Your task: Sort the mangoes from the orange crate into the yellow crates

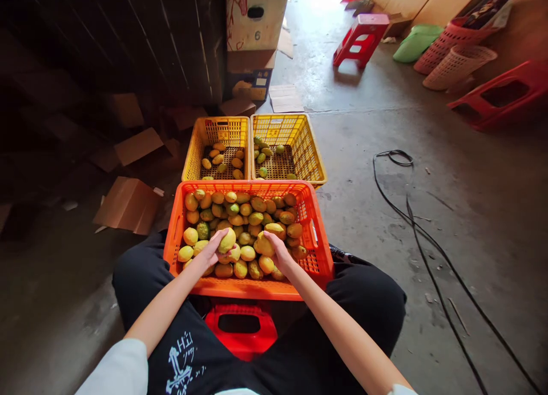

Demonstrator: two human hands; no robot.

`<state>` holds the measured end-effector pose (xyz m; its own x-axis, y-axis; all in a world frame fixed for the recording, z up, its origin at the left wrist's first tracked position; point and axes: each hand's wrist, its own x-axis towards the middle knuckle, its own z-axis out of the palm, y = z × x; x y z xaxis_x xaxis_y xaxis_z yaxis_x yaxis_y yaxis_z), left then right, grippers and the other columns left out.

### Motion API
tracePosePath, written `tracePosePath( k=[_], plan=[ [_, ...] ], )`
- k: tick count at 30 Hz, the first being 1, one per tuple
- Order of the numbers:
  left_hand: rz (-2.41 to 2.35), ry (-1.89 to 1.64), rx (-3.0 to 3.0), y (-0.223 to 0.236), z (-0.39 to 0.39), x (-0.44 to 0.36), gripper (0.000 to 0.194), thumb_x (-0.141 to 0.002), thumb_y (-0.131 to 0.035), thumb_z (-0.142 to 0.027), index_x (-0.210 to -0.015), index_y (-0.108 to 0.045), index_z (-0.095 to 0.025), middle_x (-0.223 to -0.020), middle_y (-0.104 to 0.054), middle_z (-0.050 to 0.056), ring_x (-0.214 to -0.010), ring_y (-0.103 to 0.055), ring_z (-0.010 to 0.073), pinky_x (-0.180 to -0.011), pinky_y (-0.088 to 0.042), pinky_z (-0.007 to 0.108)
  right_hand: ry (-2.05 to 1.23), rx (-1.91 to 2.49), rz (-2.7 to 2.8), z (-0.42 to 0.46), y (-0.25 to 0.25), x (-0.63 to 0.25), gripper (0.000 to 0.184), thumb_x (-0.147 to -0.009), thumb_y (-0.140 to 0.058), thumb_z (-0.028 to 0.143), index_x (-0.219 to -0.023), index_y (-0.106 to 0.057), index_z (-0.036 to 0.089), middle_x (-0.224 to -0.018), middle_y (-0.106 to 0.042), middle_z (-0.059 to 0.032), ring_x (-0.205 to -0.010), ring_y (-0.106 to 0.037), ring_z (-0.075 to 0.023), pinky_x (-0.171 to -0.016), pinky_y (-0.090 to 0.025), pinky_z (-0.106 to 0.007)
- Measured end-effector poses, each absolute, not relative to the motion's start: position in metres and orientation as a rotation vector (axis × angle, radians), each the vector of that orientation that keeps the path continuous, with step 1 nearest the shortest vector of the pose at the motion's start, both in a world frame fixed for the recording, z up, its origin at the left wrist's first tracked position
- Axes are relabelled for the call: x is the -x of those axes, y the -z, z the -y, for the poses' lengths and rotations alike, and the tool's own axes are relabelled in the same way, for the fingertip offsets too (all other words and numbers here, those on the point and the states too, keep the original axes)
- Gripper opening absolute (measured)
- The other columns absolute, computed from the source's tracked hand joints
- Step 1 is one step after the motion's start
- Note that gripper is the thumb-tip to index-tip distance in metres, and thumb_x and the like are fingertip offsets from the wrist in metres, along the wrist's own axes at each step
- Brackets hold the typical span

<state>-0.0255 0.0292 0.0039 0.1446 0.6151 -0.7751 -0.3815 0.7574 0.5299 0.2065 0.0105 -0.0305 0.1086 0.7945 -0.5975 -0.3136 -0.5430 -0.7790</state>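
An orange-red plastic crate [244,292] rests between my knees, filled with several layers of oval yellow and greenish fruits [247,253]. My left hand [212,250] is closed around a pale yellow-green fruit [226,241], just above the others. To its right, my right hand [279,252] grips a yellow fruit [264,245], with the thumb along its upper side. Both hands are inside the crate's outline, a short way apart. The palm-side fingers are partly hidden by the fruits.
Beyond the crate stand a left yellow basket [192,149] and a right yellow basket [314,152], each holding several fruits. Cardboard boxes [127,205] lie to the left. A black cable [423,232] crosses the floor at right. A red stool [362,41] stands farther back.
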Motion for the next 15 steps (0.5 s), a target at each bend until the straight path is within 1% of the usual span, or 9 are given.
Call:
tracePosePath(
  k=[3, 5, 7, 9, 12, 13, 15],
  plan=[
    [-1.217, -0.704, -0.232, -0.002, -0.027, 0.025, 0.031, -0.097, -0.082, -0.044, -0.101, -0.06, -0.022, -0.088, -0.073, 0.006, -0.094, -0.081, 0.0307, -0.067, -0.065, 0.031, -1.574, 1.523, 0.521, -0.01, 0.025, -0.204, 0.04, -0.063, -0.089, 0.057, -0.082, -0.072, 0.026, -0.084, -0.076, -0.0005, -0.089, -0.07, -0.0255, -0.078, -0.056, -0.034],
    [-1.213, -0.685, -0.244, 0.0, -0.027, 0.025, 0.032, -0.097, -0.083, -0.045, -0.101, -0.061, -0.021, -0.091, -0.075, 0.008, -0.096, -0.081, 0.0322, -0.063, -0.064, 0.03, -1.597, 1.509, 0.529, -0.009, 0.022, -0.202, 0.042, -0.063, -0.092, 0.057, -0.083, -0.071, 0.027, -0.081, -0.074, 0.0005, -0.084, -0.07, -0.0246, -0.076, -0.057, -0.035],
    [-1.224, -0.675, -0.262, 0.004, -0.026, 0.025, 0.033, -0.093, -0.086, -0.044, -0.101, -0.062, -0.022, -0.092, -0.077, 0.008, -0.093, -0.082, 0.0303, -0.058, -0.062, 0.027, -1.629, 1.499, 0.515, -0.009, 0.02, -0.201, 0.042, -0.062, -0.094, 0.053, -0.084, -0.069, 0.027, -0.078, -0.072, 0.0015, -0.076, -0.069, -0.0231, -0.072, -0.058, -0.036],
    [-1.241, -0.677, -0.277, 0.008, -0.026, 0.027, 0.035, -0.088, -0.092, -0.04, -0.1, -0.063, -0.023, -0.091, -0.077, 0.006, -0.084, -0.082, 0.0261, -0.054, -0.061, 0.024, -1.672, 1.491, 0.481, -0.008, 0.018, -0.2, 0.042, -0.061, -0.096, 0.048, -0.085, -0.069, 0.027, -0.077, -0.07, 0.0021, -0.07, -0.068, -0.0217, -0.068, -0.059, -0.037],
    [-1.241, -0.662, -0.289, 0.013, -0.025, 0.028, 0.037, -0.082, -0.096, -0.036, -0.098, -0.066, -0.022, -0.088, -0.078, 0.007, -0.07, -0.079, 0.021, -0.054, -0.062, 0.024, -1.708, 1.461, 0.447, -0.007, 0.015, -0.2, 0.041, -0.061, -0.097, 0.042, -0.086, -0.068, 0.028, -0.077, -0.069, 0.003, -0.067, -0.067, -0.0204, -0.067, -0.06, -0.038],
    [-1.233, -0.652, -0.288, 0.014, -0.025, 0.028, 0.036, -0.083, -0.096, -0.037, -0.098, -0.067, -0.022, -0.088, -0.079, 0.008, -0.068, -0.078, 0.0207, -0.054, -0.063, 0.025, -1.711, 1.445, 0.449, -0.006, 0.014, -0.199, 0.041, -0.061, -0.096, 0.042, -0.086, -0.067, 0.028, -0.077, -0.069, 0.0031, -0.067, -0.067, -0.0203, -0.067, -0.061, -0.038],
    [-1.216, -0.648, -0.271, 0.013, -0.025, 0.026, 0.035, -0.086, -0.092, -0.042, -0.102, -0.069, -0.02, -0.088, -0.08, 0.011, -0.069, -0.079, 0.0225, -0.056, -0.065, 0.028, -1.716, 1.416, 0.458, -0.006, 0.013, -0.199, 0.039, -0.063, -0.094, 0.044, -0.085, -0.067, 0.027, -0.077, -0.068, 0.0029, -0.068, -0.068, -0.0207, -0.068, -0.062, -0.039]
  ],
)
